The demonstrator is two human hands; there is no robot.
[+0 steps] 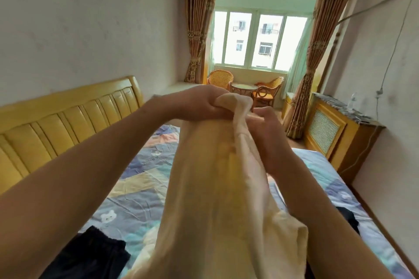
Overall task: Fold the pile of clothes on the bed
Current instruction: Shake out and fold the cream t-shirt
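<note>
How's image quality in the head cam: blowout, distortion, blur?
Head view: window overexposed, daylight backlights the room; strong wide-angle bending at headboard and walls; pale yellow garment, gripped by left hand and right hand, looks soft and slightly blurred up close.

Garment (217,188) hangs above bed (145,176), headboard (68,118) left.
</note>
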